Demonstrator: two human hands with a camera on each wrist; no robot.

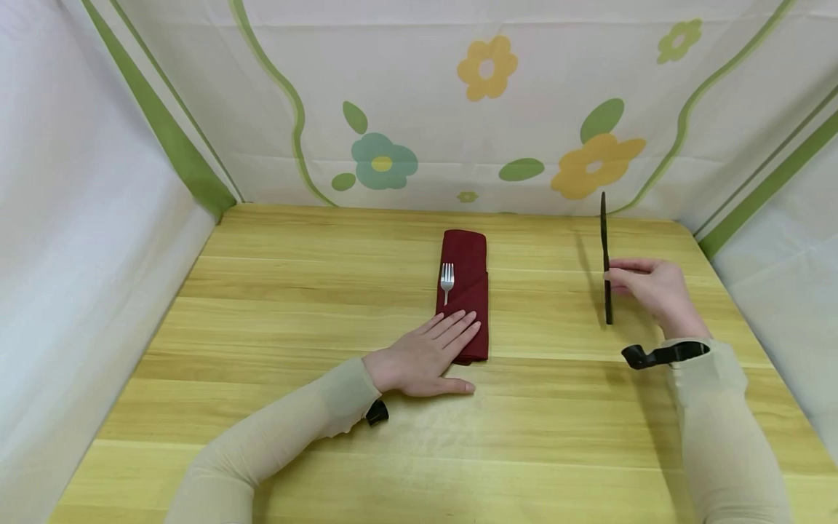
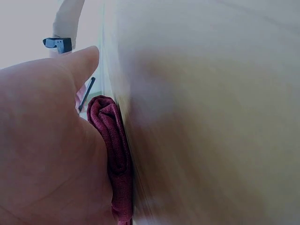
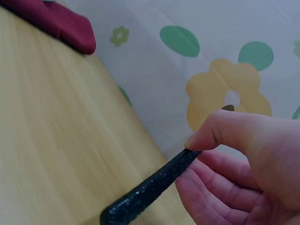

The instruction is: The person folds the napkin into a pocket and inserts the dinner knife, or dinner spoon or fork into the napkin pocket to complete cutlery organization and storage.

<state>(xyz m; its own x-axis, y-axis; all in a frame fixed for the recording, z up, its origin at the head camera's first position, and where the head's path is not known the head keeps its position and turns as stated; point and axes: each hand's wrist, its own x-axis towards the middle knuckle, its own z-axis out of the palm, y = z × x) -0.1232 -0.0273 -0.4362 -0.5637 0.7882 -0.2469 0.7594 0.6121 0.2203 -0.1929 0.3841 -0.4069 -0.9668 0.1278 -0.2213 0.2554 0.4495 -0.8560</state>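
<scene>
A dark red folded cloth napkin (image 1: 466, 255) lies lengthwise on the wooden table, its rolled layers showing in the left wrist view. On it rests a silver fork (image 1: 447, 278), tines away from me; the lower part of its handle is hidden under my left hand. My left hand (image 1: 432, 356) lies flat over the napkin's near half, fingers straight and thumb out to the side. Off to the right, my right hand (image 1: 655, 287) pinches a slim black knife (image 1: 604, 233) between thumb and fingers, above the table. Its textured black handle (image 3: 145, 190) points toward the right wrist camera.
The wooden table (image 1: 314, 291) ends at a white curtain (image 1: 419, 65) printed with flowers and leaves. White cloth walls (image 1: 85, 218) close in both sides. A black wrist camera (image 1: 655, 355) sits on the right cuff, and another (image 1: 377, 413) is under the left.
</scene>
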